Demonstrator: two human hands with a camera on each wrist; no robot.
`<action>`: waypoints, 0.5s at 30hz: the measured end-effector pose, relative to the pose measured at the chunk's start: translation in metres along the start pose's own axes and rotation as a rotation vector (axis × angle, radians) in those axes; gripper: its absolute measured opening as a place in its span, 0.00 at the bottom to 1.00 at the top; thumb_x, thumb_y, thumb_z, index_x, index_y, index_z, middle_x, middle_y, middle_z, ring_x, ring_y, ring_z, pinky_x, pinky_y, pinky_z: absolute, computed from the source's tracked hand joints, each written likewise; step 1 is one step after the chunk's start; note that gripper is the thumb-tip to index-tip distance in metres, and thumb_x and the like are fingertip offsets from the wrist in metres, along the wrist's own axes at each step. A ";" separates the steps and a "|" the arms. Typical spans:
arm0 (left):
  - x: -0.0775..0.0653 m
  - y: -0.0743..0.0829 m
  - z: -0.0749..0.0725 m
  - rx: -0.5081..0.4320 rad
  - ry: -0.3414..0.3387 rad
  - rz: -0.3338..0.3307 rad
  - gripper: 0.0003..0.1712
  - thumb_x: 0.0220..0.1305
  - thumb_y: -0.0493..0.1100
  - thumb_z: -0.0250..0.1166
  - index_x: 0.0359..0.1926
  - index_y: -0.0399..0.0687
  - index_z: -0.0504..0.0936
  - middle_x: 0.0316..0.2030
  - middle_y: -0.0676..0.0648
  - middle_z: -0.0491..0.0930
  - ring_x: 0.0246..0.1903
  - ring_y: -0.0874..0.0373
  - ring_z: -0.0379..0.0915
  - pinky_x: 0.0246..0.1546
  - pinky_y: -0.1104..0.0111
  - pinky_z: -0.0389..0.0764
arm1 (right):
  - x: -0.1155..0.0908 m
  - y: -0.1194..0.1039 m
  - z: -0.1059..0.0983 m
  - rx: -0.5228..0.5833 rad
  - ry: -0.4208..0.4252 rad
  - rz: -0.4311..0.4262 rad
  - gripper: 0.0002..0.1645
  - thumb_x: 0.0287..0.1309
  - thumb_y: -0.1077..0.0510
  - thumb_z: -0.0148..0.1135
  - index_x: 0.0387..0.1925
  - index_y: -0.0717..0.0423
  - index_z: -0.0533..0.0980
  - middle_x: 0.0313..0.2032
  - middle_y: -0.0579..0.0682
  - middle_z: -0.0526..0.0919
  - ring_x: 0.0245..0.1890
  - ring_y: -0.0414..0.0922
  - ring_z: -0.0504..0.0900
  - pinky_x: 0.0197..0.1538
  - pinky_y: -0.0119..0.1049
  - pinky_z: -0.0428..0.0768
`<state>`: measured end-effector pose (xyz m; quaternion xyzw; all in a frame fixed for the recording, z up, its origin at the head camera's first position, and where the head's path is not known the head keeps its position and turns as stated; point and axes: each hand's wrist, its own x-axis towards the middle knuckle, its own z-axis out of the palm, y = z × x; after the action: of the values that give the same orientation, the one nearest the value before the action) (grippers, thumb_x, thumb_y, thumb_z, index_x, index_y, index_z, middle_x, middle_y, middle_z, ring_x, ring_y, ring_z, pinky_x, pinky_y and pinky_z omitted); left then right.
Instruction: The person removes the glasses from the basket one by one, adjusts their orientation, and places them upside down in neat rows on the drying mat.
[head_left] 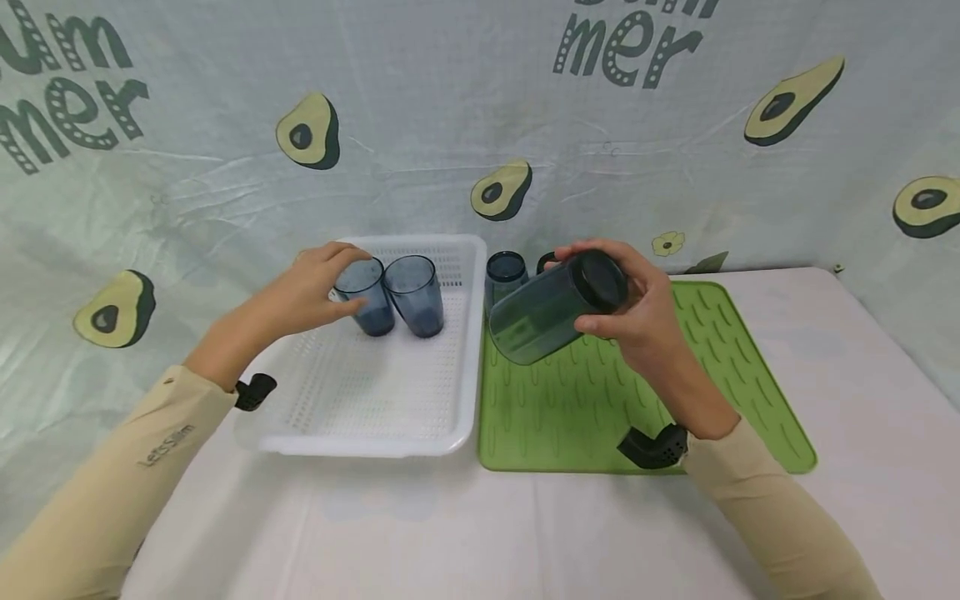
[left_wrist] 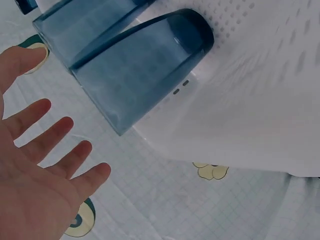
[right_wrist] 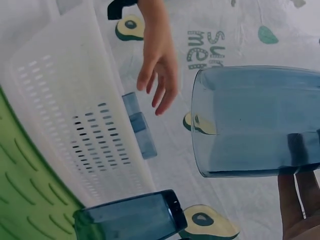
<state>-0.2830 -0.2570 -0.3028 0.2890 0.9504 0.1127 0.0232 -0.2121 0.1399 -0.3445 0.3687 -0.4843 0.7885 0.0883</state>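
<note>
In the head view my right hand [head_left: 647,310] grips a blue-tinted drinking glass [head_left: 532,321] near its dark base. The glass tilts, its mouth pointing down and left over the green mat. Its clear rim shows close up in the right wrist view, with fingers [right_wrist: 295,200] under it. My left hand [head_left: 311,287] reaches over the white basket [head_left: 360,437], thumb and fingers spread beside a blue glass [head_left: 367,302]. A second glass [head_left: 418,304] leans next to it, mouth up. In the left wrist view the fingers [left_wrist: 50,140] are apart from both glasses.
A ribbed green drying mat [head_left: 570,417] lies right of the basket on a white-covered table [head_left: 420,533]. Behind the held glass an upside-down glass [head_left: 506,271] stands on the mat, with another dark base [head_left: 545,260] partly hidden. An avocado-print cloth [head_left: 420,108] hangs behind.
</note>
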 end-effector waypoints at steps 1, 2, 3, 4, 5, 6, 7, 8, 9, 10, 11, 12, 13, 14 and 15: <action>0.002 -0.001 0.000 -0.001 -0.013 -0.007 0.36 0.68 0.43 0.68 0.71 0.35 0.66 0.69 0.31 0.63 0.68 0.29 0.58 0.68 0.36 0.56 | 0.000 0.000 -0.001 -0.015 0.000 0.004 0.38 0.43 0.64 0.83 0.59 0.63 0.78 0.54 0.60 0.83 0.58 0.57 0.81 0.65 0.46 0.77; 0.004 -0.002 0.000 0.000 -0.024 -0.012 0.37 0.68 0.44 0.68 0.71 0.36 0.65 0.69 0.30 0.63 0.68 0.30 0.59 0.68 0.36 0.57 | -0.001 0.000 -0.001 -0.028 0.001 0.010 0.38 0.43 0.64 0.83 0.59 0.63 0.78 0.55 0.60 0.83 0.59 0.57 0.81 0.65 0.46 0.77; 0.006 -0.003 0.000 -0.001 -0.034 -0.017 0.37 0.68 0.44 0.69 0.72 0.36 0.65 0.69 0.30 0.62 0.68 0.30 0.59 0.67 0.36 0.58 | -0.001 0.000 -0.002 -0.042 0.002 0.016 0.38 0.43 0.64 0.83 0.59 0.62 0.78 0.55 0.60 0.83 0.59 0.57 0.81 0.65 0.46 0.77; 0.008 -0.004 0.001 -0.005 -0.045 -0.023 0.38 0.68 0.44 0.69 0.72 0.36 0.64 0.70 0.30 0.61 0.68 0.30 0.58 0.67 0.36 0.60 | -0.001 0.000 -0.003 -0.057 0.004 0.023 0.38 0.43 0.64 0.83 0.59 0.62 0.78 0.55 0.59 0.83 0.59 0.57 0.80 0.65 0.45 0.77; 0.010 -0.005 0.001 -0.010 -0.057 -0.032 0.39 0.68 0.45 0.69 0.73 0.37 0.63 0.71 0.30 0.60 0.69 0.30 0.58 0.67 0.36 0.61 | -0.001 0.000 -0.003 -0.076 0.007 0.030 0.39 0.43 0.64 0.84 0.59 0.62 0.78 0.55 0.59 0.83 0.60 0.57 0.80 0.65 0.45 0.77; 0.012 -0.007 0.001 -0.019 -0.070 -0.040 0.40 0.68 0.45 0.69 0.74 0.37 0.62 0.71 0.30 0.58 0.69 0.30 0.57 0.66 0.36 0.62 | -0.001 0.000 -0.004 -0.093 0.010 0.037 0.39 0.43 0.64 0.84 0.60 0.61 0.78 0.55 0.59 0.83 0.60 0.57 0.80 0.64 0.45 0.77; 0.014 -0.008 0.001 -0.025 -0.083 -0.048 0.40 0.68 0.46 0.69 0.74 0.37 0.62 0.72 0.30 0.57 0.70 0.29 0.56 0.66 0.36 0.63 | -0.002 0.000 -0.004 -0.111 0.014 0.046 0.39 0.43 0.64 0.84 0.60 0.61 0.78 0.56 0.58 0.83 0.60 0.58 0.79 0.64 0.44 0.77; 0.016 -0.009 0.001 -0.035 -0.093 -0.056 0.41 0.68 0.46 0.69 0.75 0.38 0.61 0.72 0.29 0.56 0.70 0.29 0.55 0.66 0.36 0.63 | -0.002 0.001 -0.004 -0.122 0.017 0.055 0.40 0.43 0.66 0.83 0.60 0.62 0.78 0.56 0.58 0.83 0.61 0.58 0.79 0.64 0.44 0.77; 0.018 -0.009 0.001 -0.046 -0.104 -0.064 0.42 0.68 0.46 0.69 0.75 0.38 0.61 0.73 0.29 0.55 0.71 0.29 0.54 0.66 0.36 0.63 | -0.002 0.001 -0.005 -0.135 0.021 0.064 0.40 0.43 0.68 0.83 0.60 0.62 0.78 0.56 0.58 0.83 0.61 0.58 0.79 0.63 0.44 0.78; 0.020 -0.010 0.001 -0.052 -0.114 -0.071 0.42 0.68 0.46 0.69 0.75 0.38 0.60 0.73 0.29 0.54 0.71 0.29 0.53 0.66 0.35 0.63 | -0.002 0.001 -0.005 -0.147 0.024 0.077 0.40 0.43 0.69 0.82 0.61 0.63 0.77 0.56 0.58 0.82 0.61 0.57 0.79 0.62 0.43 0.78; 0.021 -0.011 0.001 -0.057 -0.122 -0.077 0.43 0.67 0.46 0.70 0.75 0.38 0.60 0.73 0.29 0.53 0.71 0.29 0.52 0.65 0.35 0.63 | -0.003 0.002 -0.006 -0.166 0.027 0.091 0.40 0.43 0.71 0.81 0.61 0.63 0.77 0.56 0.58 0.82 0.61 0.57 0.79 0.62 0.43 0.79; 0.022 -0.012 0.002 -0.064 -0.127 -0.083 0.43 0.66 0.45 0.71 0.75 0.38 0.60 0.73 0.29 0.53 0.71 0.29 0.52 0.65 0.35 0.63 | -0.004 0.002 -0.006 -0.188 0.028 0.109 0.39 0.43 0.73 0.80 0.61 0.62 0.77 0.56 0.57 0.82 0.61 0.56 0.79 0.61 0.42 0.79; 0.023 -0.013 0.001 -0.065 -0.132 -0.088 0.43 0.66 0.45 0.71 0.75 0.38 0.61 0.73 0.29 0.53 0.71 0.29 0.52 0.65 0.36 0.63 | -0.004 0.002 -0.006 -0.209 0.029 0.128 0.40 0.43 0.74 0.79 0.61 0.62 0.77 0.56 0.57 0.82 0.61 0.55 0.79 0.60 0.41 0.80; 0.025 -0.014 0.000 -0.066 -0.137 -0.094 0.44 0.65 0.45 0.72 0.75 0.37 0.60 0.73 0.28 0.53 0.71 0.29 0.53 0.65 0.36 0.64 | -0.005 0.001 -0.005 -0.229 0.028 0.147 0.40 0.43 0.75 0.78 0.61 0.61 0.78 0.57 0.56 0.82 0.61 0.54 0.79 0.60 0.40 0.80; 0.026 -0.014 -0.001 -0.065 -0.139 -0.099 0.44 0.64 0.44 0.72 0.75 0.37 0.61 0.73 0.29 0.54 0.71 0.30 0.53 0.65 0.37 0.64 | -0.006 0.001 -0.005 -0.252 0.026 0.166 0.40 0.43 0.75 0.78 0.62 0.60 0.78 0.57 0.55 0.82 0.61 0.53 0.79 0.59 0.39 0.81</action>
<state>-0.3122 -0.2546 -0.3050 0.2477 0.9555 0.1220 0.1041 -0.2111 0.1450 -0.3504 0.3034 -0.6072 0.7306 0.0746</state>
